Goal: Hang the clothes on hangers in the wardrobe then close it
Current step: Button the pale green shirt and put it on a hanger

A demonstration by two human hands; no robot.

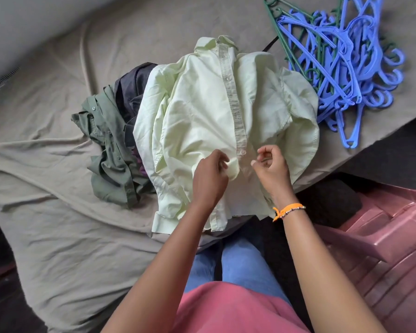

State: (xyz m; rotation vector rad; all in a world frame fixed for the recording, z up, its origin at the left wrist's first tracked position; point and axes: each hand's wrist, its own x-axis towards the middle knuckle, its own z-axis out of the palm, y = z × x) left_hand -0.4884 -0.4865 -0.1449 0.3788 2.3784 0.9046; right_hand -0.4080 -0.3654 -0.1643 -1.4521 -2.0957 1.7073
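pale-green shirt (202,111), collar away

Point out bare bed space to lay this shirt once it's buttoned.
Free: bed sheet left of the green shirt, and the strip above the pale shirt collar. Crowded: hangers at right, both hands at the hem.
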